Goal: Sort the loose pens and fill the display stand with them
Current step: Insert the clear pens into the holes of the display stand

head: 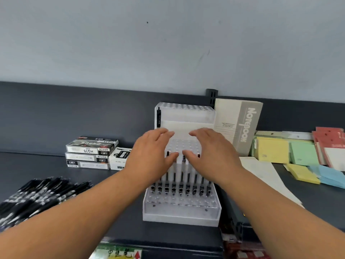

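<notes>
Shelf (pixel 121 212): dark grey, backed by a low dark panel and a pale wall.
Stand (pixel 179 214): clear, stepped, with rows of round holes; it sits mid-shelf, its tall back tier toward the back edge.
Row of pens (pixel 181 187): black pens upright side by side in a lower tier, filling one row across the stand; the frontmost row of holes is bare.
Single pen (pixel 158 117): upright at the left end of the top tier.
Left hand (pixel 151 156): over the middle tier, palm down, fingers (pixel 164 132) spread and gently curved, gripping nothing.
Right hand (pixel 211 156): mirrors the left, fingers (pixel 197 132) spread and gently curved, gripping nothing.
Thumbs: tips close together over the middle of the stand, just above the tops of the row of pens; whether they touch a pen cannot be told.
Pens relative to fingers: the row stands below and in front of both palms, and the fingertips reach past it toward the back tier.
Loose pens (pixel 37 195): a black heap near the shelf's left front edge, well apart from both hands.
Boxes (pixel 89 152): a stack of three left of the stand, with a white box (pixel 119 159) beside it.
Notebook (pixel 240 126): upright, just right of the stand's back tier.
Sticky notes (pixel 291 152): yellow, green and blue pads toward the right edge.
</notes>
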Action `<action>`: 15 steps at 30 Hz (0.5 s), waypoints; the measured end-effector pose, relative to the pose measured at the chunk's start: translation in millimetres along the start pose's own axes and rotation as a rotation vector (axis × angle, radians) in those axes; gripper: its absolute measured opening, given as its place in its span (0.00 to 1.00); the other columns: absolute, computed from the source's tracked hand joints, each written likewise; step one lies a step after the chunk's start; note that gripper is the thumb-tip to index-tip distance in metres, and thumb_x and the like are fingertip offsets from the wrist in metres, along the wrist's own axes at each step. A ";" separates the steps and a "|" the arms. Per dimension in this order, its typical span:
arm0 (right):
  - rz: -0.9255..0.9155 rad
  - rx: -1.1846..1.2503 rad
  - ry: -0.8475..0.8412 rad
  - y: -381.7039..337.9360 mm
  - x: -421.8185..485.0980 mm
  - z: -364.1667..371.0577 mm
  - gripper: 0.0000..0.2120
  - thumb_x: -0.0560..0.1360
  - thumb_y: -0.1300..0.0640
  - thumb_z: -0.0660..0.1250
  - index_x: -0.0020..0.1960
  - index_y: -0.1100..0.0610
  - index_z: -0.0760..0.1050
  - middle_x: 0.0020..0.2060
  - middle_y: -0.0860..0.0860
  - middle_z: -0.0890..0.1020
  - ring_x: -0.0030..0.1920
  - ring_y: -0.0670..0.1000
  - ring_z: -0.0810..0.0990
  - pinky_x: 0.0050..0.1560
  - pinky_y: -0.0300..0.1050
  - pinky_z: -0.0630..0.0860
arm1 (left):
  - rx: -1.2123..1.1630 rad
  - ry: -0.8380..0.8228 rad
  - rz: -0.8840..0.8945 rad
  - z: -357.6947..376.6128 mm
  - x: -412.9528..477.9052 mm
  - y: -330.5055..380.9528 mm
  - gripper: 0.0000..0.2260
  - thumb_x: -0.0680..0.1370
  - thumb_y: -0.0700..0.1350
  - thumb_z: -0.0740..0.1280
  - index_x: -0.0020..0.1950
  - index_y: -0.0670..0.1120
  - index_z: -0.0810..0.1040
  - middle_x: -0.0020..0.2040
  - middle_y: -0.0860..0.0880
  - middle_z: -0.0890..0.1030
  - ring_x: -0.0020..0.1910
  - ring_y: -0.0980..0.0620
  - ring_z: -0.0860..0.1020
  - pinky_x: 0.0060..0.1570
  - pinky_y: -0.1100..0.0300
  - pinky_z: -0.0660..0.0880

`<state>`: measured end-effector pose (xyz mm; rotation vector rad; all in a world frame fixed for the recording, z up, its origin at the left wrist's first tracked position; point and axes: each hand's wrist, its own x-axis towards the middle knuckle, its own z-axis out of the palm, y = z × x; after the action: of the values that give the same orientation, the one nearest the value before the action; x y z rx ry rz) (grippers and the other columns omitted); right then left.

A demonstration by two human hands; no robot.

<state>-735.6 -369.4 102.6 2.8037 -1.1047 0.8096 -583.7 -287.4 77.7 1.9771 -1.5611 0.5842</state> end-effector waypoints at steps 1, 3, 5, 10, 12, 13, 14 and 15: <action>-0.032 -0.008 -0.002 -11.6 0.6 5.5 0.29 0.76 0.38 0.60 0.74 0.46 0.61 0.74 0.47 0.63 0.73 0.50 0.61 0.72 0.50 0.60 | 0.057 0.001 -0.017 -5.0 -5.8 -10.9 0.28 0.76 0.59 0.64 0.74 0.51 0.65 0.72 0.51 0.67 0.72 0.50 0.64 0.71 0.54 0.60; -0.069 -0.014 -0.010 -35.7 -0.2 15.5 0.31 0.76 0.35 0.57 0.76 0.44 0.56 0.77 0.48 0.55 0.77 0.51 0.52 0.76 0.53 0.51 | 0.141 -0.006 -0.068 -15.4 -20.0 -31.9 0.30 0.77 0.61 0.62 0.75 0.51 0.63 0.75 0.50 0.64 0.74 0.48 0.60 0.73 0.51 0.55; -0.089 0.003 -0.031 -61.6 -1.9 25.1 0.33 0.76 0.33 0.55 0.76 0.43 0.52 0.78 0.47 0.50 0.77 0.51 0.45 0.76 0.56 0.45 | 0.206 -0.034 -0.130 -27.0 -36.7 -52.9 0.31 0.77 0.63 0.58 0.77 0.52 0.58 0.77 0.50 0.58 0.76 0.48 0.54 0.74 0.50 0.48; -0.174 0.044 -0.045 -153.5 -1.1 48.3 0.33 0.75 0.32 0.54 0.77 0.42 0.50 0.78 0.47 0.48 0.78 0.51 0.44 0.76 0.56 0.44 | 0.294 -0.036 -0.260 -77.6 -83.0 -125.5 0.32 0.77 0.65 0.54 0.78 0.53 0.52 0.78 0.52 0.53 0.77 0.49 0.49 0.75 0.50 0.45; -0.224 0.060 -0.047 -201.8 -0.9 58.9 0.33 0.76 0.32 0.53 0.77 0.42 0.51 0.78 0.47 0.49 0.77 0.51 0.45 0.76 0.57 0.45 | 0.310 -0.034 -0.305 -104.8 -106.9 -163.3 0.33 0.77 0.65 0.55 0.78 0.53 0.52 0.78 0.51 0.53 0.77 0.49 0.50 0.75 0.50 0.46; -0.251 0.071 -0.048 -229.1 -0.8 65.4 0.33 0.76 0.32 0.53 0.77 0.43 0.52 0.78 0.47 0.50 0.77 0.51 0.46 0.76 0.57 0.46 | 0.328 -0.044 -0.330 -119.6 -120.5 -184.7 0.33 0.77 0.66 0.54 0.78 0.53 0.51 0.78 0.51 0.53 0.77 0.49 0.49 0.75 0.50 0.46; -0.273 0.085 -0.052 -255.2 -0.9 71.5 0.33 0.75 0.32 0.54 0.77 0.43 0.52 0.78 0.48 0.51 0.77 0.51 0.47 0.76 0.57 0.47 | 0.346 -0.053 -0.354 -133.9 -133.1 -205.7 0.33 0.77 0.66 0.54 0.78 0.53 0.51 0.78 0.52 0.52 0.77 0.50 0.49 0.76 0.50 0.46; -0.289 0.098 -0.058 -278.1 -0.7 76.9 0.33 0.75 0.32 0.54 0.77 0.43 0.52 0.78 0.48 0.51 0.77 0.51 0.48 0.76 0.57 0.47 | 0.367 -0.060 -0.374 -146.5 -143.7 -224.0 0.33 0.77 0.66 0.53 0.78 0.53 0.50 0.78 0.52 0.52 0.77 0.50 0.49 0.75 0.50 0.46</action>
<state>-522.3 -176.2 81.5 2.9859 -0.6571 0.7760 -399.3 -46.5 62.8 2.5030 -1.1267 0.6952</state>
